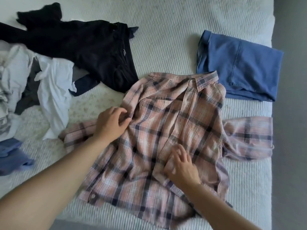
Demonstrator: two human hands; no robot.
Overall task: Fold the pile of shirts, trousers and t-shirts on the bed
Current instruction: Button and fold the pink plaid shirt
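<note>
The plaid shirt (167,130) lies front-up at frame centre, collar toward the top, its long axis vertical; the left hand (111,125) pinches its left shoulder, the right hand (181,166) pinches the placket.

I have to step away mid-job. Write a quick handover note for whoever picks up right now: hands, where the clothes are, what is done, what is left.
Left hand pinches the plaid shirt near its left shoulder; right hand grips the front placket lower down.
The shirt lies spread front up mid-bed, sleeves out, not yet folded.
Done: folded blue garment at the far right.
Left: this shirt, the black garments, the white and grey heap at left, and a blue piece at the left edge.
</note>
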